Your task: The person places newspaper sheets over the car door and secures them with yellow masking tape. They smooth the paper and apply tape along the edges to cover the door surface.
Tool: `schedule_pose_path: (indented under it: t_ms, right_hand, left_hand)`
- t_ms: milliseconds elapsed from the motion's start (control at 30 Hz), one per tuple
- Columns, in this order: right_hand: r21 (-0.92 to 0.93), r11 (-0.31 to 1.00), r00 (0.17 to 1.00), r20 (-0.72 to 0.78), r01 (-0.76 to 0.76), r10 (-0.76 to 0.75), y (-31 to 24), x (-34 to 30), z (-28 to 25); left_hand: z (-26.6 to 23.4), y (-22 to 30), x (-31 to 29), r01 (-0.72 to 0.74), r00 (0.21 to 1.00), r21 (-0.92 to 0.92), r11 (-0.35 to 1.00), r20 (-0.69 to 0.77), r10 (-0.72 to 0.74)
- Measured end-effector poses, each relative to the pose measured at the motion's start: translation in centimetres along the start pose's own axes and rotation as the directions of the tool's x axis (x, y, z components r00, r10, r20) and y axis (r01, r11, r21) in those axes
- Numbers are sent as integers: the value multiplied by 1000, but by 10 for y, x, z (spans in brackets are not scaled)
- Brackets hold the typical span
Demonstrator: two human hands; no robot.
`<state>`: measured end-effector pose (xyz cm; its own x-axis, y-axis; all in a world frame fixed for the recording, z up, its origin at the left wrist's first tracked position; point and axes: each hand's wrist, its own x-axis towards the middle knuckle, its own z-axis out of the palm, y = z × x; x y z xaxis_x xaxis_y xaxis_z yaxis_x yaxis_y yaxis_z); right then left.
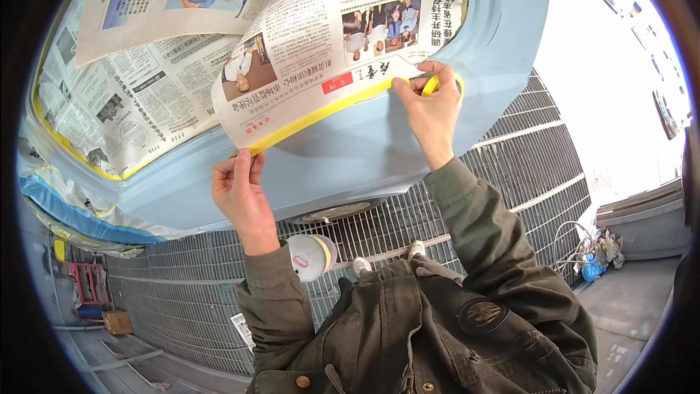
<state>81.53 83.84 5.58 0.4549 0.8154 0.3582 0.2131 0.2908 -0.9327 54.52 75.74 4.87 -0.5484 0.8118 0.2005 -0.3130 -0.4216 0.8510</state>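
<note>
Holding an Even Pull

The left hand [246,201] is pinching one end of the yellow tape strip [321,114], thumb and finger closed together; the right hand [432,113] is curling round the tape roll [431,87], its thumb resting by the strip's other end. Between the grips, the strip is running along the newspaper sheet's [306,51] near edge, over the blue body panel [343,149]; whether it is sticking there, I cannot tell. Pulling evenly from both ends should be keeping the paper from puckering. Beyond the left hand, a loose page [142,22] is curling up and could be getting in the way. Below the grips, a pale round container [309,259] is standing on the floor grating [182,299], near a shoe [362,266].
</note>
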Motion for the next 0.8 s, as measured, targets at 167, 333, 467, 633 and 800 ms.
schedule_pose_path:
  t_ms: [167, 333, 467, 633, 800]
  right_hand:
    - [-23, 1000, 999, -39, 13, -14, 3, 0, 4]
    - [7, 1000, 999, -41, -1, 1, 4, -1, 4]
    - [58, 998, 994, -110, -3, 9, 8, 3, 1]
    - [206, 973, 981, -139, -105, 135, 9, -13, -12]
    - [421, 712, 825, 350, -562, 445, -15, -80, -6]
  left_hand:
    - [2, 2, -3, -8, 1000, 10, 1000, -4, 8]
    - [4, 5, -7, -42, 999, 14, 999, -1, 42]
    - [5, 7, -9, -32, 999, 29, 999, -8, 32]
    - [6, 9, -8, -35, 999, 31, 999, -39, 37]
    - [7, 11, -11, -35, 998, 37, 999, -58, 38]
